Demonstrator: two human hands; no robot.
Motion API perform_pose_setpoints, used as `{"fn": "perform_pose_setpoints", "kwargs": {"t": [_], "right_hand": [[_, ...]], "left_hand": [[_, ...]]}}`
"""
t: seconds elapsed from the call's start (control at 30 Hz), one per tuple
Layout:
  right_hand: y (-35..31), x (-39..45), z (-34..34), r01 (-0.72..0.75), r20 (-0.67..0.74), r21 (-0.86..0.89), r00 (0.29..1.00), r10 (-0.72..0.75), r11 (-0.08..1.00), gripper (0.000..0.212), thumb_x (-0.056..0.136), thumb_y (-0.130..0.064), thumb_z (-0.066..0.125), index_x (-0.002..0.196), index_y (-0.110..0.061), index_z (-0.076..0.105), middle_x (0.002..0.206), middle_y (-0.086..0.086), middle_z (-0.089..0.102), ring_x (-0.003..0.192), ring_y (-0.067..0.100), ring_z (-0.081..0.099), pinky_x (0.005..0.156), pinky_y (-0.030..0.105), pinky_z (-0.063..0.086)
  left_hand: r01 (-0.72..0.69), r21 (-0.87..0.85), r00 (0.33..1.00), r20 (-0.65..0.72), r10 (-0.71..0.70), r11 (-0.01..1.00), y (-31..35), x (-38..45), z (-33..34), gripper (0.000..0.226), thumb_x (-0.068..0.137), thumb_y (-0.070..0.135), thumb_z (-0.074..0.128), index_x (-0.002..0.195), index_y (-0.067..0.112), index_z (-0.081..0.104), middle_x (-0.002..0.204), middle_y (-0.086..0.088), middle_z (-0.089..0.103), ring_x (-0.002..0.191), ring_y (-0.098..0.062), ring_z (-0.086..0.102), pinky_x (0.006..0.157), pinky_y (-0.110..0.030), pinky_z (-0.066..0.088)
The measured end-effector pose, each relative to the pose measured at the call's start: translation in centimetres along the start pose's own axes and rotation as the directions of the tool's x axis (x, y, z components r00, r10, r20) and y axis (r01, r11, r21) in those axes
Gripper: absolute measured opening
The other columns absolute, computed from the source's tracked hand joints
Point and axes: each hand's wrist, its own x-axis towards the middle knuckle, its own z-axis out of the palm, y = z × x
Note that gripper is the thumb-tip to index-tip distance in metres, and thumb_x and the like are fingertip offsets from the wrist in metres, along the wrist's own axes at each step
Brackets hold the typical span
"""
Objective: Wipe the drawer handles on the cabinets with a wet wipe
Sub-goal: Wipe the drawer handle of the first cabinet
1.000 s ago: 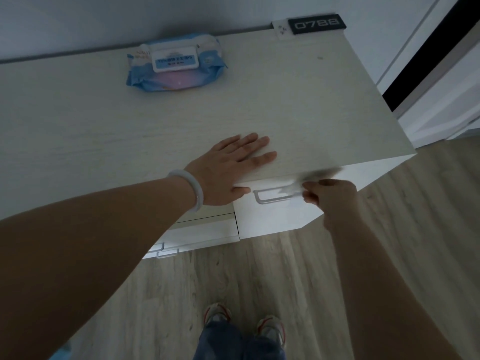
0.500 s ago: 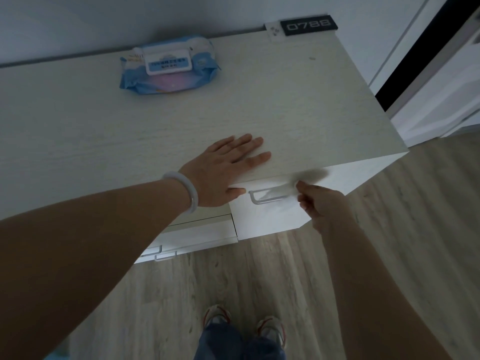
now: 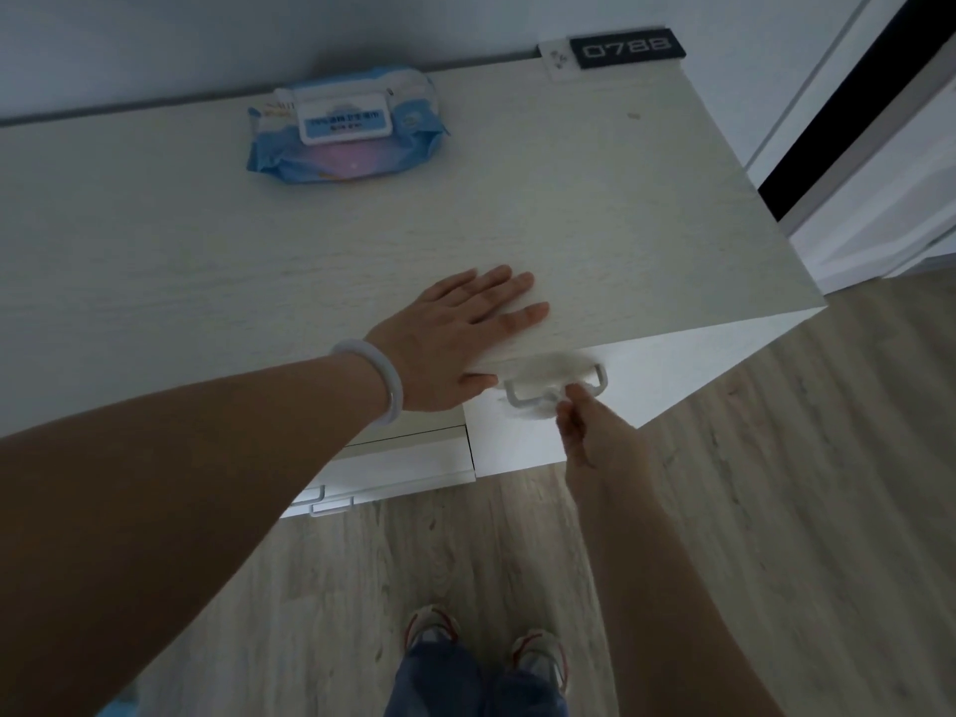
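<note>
While my left hand (image 3: 455, 338) lies flat with fingers straight on the cabinet top (image 3: 595, 209), at its front edge, my right hand (image 3: 579, 421) pinches the wet wipe (image 3: 538, 401) against the top drawer handle (image 3: 600, 377). Thumb tip of the left drops just over the front edge, next to the handle's left end.

Step in hand, as I read it: wiping the handle of the top drawer at the cabinet's front right corner. Wipe is bunched around the handle's left half; part of it smears up behind the bar, blurred, so exact wrap is unclear. Right end of the bar shows bare.

Next move, my call: drag the wipe along the bar to the right end, keep the pinch tight so it doesn't slip off, cover the end posts too. Left hand braces the cabinet, fine where it is.

After that: lower handles (image 3: 323, 501) are visible below the front edge to the left, on the lower drawers (image 3: 414, 465), which stick out a bit. Can't tell from here if they're done. Reaching them means bending lower and shifting left.

Wipe pack (image 3: 346, 129) sits closed near the back edge of the top, well apart from both hands, if a fresh one is needed. Number plate (image 3: 626, 46) at the back right corner, irrelevant.
</note>
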Motion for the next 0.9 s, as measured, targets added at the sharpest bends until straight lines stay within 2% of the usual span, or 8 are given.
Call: {"fn": "perform_pose_setpoints", "kwargs": {"t": [0.17, 0.27, 0.37, 0.47, 0.53, 0.7, 0.8, 0.9], "right_hand": [[3.5, -2.0, 2.0, -0.108, 0.055, 0.064, 0.993, 0.104, 0.992, 0.007, 0.082, 0.005, 0.069, 0.076, 0.005, 0.067, 0.066, 0.008, 0.067, 0.064, 0.013, 0.066, 0.072, 0.024, 0.057], [1.4, -1.1, 0.7, -0.033, 0.011, 0.125, 0.999, 0.032, 0.992, 0.007, 0.084, 0.005, 0.067, 0.077, 0.003, 0.067, 0.077, 0.009, 0.068, 0.072, 0.014, 0.066, 0.074, 0.022, 0.058], [0.0, -0.3, -0.1, 0.025, -0.022, 0.169, 1.000, -0.021, 0.985, 0.006, 0.085, 0.002, 0.067, 0.079, 0.003, 0.066, 0.086, 0.011, 0.067, 0.082, 0.015, 0.065, 0.081, 0.024, 0.057], [2.1, -1.4, 1.3, -0.052, 0.025, 0.079, 0.998, 0.051, 0.995, 0.009, 0.085, 0.004, 0.067, 0.075, 0.003, 0.066, 0.073, 0.010, 0.066, 0.072, 0.014, 0.064, 0.072, 0.022, 0.057], [3.9, -2.1, 2.6, -0.125, 0.078, 0.092, 0.990, 0.118, 0.988, 0.009, 0.084, 0.007, 0.066, 0.075, 0.006, 0.063, 0.069, 0.009, 0.065, 0.067, 0.014, 0.064, 0.068, 0.021, 0.057], [5.1, -1.7, 3.9, -0.185, 0.121, 0.263, 0.980, 0.157, 0.947, 0.007, 0.084, 0.013, 0.062, 0.087, 0.008, 0.066, 0.093, 0.016, 0.067, 0.084, 0.019, 0.067, 0.084, 0.027, 0.056], [5.0, -1.7, 3.6, -0.173, 0.139, 0.283, 0.981, 0.138, 0.944, 0.006, 0.084, 0.011, 0.062, 0.085, 0.007, 0.065, 0.090, 0.014, 0.067, 0.086, 0.019, 0.067, 0.085, 0.028, 0.056], [4.9, -1.9, 3.6, -0.120, 0.090, 0.239, 0.991, 0.101, 0.964, 0.006, 0.085, 0.010, 0.062, 0.086, 0.005, 0.063, 0.079, 0.008, 0.066, 0.077, 0.014, 0.065, 0.083, 0.025, 0.055]], "left_hand": [[0.000, -0.001, 1.000, 0.000, 0.000, 1.000, 0.0, 0.0, 0.0, 0.085, 0.089, 0.046, 0.052, 0.153, 0.028, 0.000, 0.162, -0.002, -0.003, 0.149, -0.021, -0.001, 0.121, -0.041, 0.009], [-0.002, -0.008, 1.000, -0.008, 0.002, 1.000, 0.0, 0.0, 0.0, 0.085, 0.088, 0.046, 0.053, 0.153, 0.027, 0.002, 0.162, -0.003, -0.002, 0.149, -0.021, 0.001, 0.121, -0.041, 0.009], [-0.002, -0.005, 1.000, -0.008, 0.002, 1.000, 0.0, 0.0, 0.0, 0.085, 0.088, 0.046, 0.052, 0.154, 0.027, 0.002, 0.162, -0.003, -0.002, 0.149, -0.022, 0.000, 0.121, -0.041, 0.008], [0.003, -0.004, 1.000, 0.002, -0.003, 1.000, 0.0, 0.0, 0.1, 0.086, 0.088, 0.046, 0.053, 0.153, 0.028, 0.000, 0.162, -0.002, -0.003, 0.149, -0.021, -0.001, 0.121, -0.041, 0.008], [0.004, -0.010, 1.000, -0.001, -0.004, 1.000, -0.1, 0.0, 0.0, 0.084, 0.089, 0.049, 0.052, 0.153, 0.028, 0.000, 0.162, -0.002, -0.003, 0.149, -0.020, -0.001, 0.121, -0.041, 0.009], [0.009, -0.015, 1.000, 0.003, -0.009, 1.000, 0.0, 0.1, 0.1, 0.081, 0.090, 0.057, 0.043, 0.153, 0.029, 0.001, 0.162, -0.001, -0.002, 0.149, -0.020, -0.001, 0.121, -0.041, 0.010], [0.007, -0.011, 1.000, -0.011, -0.007, 1.000, 0.0, 0.1, 0.1, 0.079, 0.091, 0.056, 0.044, 0.153, 0.029, 0.003, 0.162, -0.001, -0.001, 0.149, -0.020, 0.000, 0.121, -0.040, 0.009], [0.006, -0.012, 1.000, -0.018, -0.006, 1.000, 0.0, 0.0, 0.1, 0.078, 0.092, 0.056, 0.043, 0.153, 0.028, 0.005, 0.162, -0.002, 0.001, 0.149, -0.020, 0.002, 0.121, -0.040, 0.009]]}}
